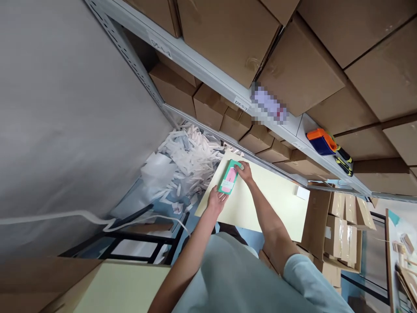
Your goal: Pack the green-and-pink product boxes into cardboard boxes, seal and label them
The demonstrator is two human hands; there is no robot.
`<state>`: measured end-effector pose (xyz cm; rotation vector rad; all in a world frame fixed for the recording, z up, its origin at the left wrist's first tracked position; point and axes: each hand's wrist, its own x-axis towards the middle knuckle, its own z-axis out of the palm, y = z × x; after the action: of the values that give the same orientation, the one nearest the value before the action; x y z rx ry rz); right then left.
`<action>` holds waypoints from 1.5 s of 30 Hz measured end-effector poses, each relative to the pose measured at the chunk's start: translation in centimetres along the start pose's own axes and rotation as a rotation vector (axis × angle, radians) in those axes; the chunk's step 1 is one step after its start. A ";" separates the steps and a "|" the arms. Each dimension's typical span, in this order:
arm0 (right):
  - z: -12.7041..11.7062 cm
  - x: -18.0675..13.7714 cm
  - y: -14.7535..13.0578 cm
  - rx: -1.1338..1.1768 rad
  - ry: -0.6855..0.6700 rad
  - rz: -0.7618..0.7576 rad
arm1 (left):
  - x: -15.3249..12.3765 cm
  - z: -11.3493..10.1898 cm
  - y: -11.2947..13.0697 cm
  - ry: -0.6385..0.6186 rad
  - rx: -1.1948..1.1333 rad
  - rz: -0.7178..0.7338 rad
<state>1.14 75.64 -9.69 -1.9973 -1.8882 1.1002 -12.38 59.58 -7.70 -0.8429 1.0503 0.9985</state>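
Observation:
Between my two hands is a small green box [230,177] with a pink panel and a pale label across its lower part, tilted above the pale yellow tabletop [273,195]. My left hand [216,199] supports its lower end from beneath, the palm turned up and the fingers partly behind it. At the upper right corner, my right hand [244,171] grips the box with thumb and fingers. A small white item [302,192] lies near the far right end of the tabletop.
A metal shelf [208,65] full of cardboard boxes [228,34] rises beyond the table. An orange and blue tool [322,141] rests on its ledge. White paper scraps [189,152] are heaped at the left. An open carton [317,221] with smaller boxes stands at the right.

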 end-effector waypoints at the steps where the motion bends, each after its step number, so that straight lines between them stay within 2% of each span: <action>1: 0.3 0.7 0.1 0.003 0.010 0.011 | 0.5 0.5 0.2 -0.009 0.008 0.010; 6: 0.6 2.4 -1.0 0.036 0.052 0.015 | 0.7 1.0 0.6 -0.038 0.078 0.091; 10: -0.3 0.5 -3.2 0.090 0.128 -0.038 | -1.7 -0.3 0.4 -0.025 0.135 0.167; 13: -1.2 -3.3 -4.4 0.151 0.149 -0.117 | -4.0 -1.8 -0.2 -0.033 0.140 0.224; 16: -2.0 -8.4 -4.5 0.279 0.128 -0.170 | -6.3 -3.3 -0.9 -0.054 0.099 0.327; 20: -2.7 -15.9 -4.1 0.391 0.012 -0.194 | -10.1 -5.8 -1.7 -0.068 -0.031 0.533; 23: -2.8 -21.7 -3.9 0.423 -0.191 -0.279 | -13.7 -8.8 -3.3 -0.079 -0.151 0.703; 26: -2.5 -27.2 -3.9 0.434 -0.429 -0.355 | -17.2 -12.6 -6.1 -0.062 -0.257 0.839; 32: -2.6 -35.3 -5.4 0.409 -0.800 -0.487 | -21.6 -20.3 -13.0 0.001 -0.389 0.883; 35: -3.2 -37.6 -6.3 0.363 -0.892 -0.562 | -23.0 -22.9 -15.0 0.016 -0.448 0.916; 39: -2.6 -40.2 -7.3 0.318 -0.949 -0.630 | -24.9 -25.9 -15.5 0.003 -0.545 0.990; 42: -0.3 -43.3 -7.7 0.303 -1.004 -0.650 | -26.4 -29.4 -15.6 -0.005 -0.661 1.062; 45: 3.4 -47.7 -7.9 0.290 -1.087 -0.665 | -27.8 -34.9 -16.5 0.017 -0.765 1.090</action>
<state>-3.32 31.96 10.86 -0.4451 -2.2887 2.2360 -11.87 15.53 10.27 -0.8522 1.1492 2.4164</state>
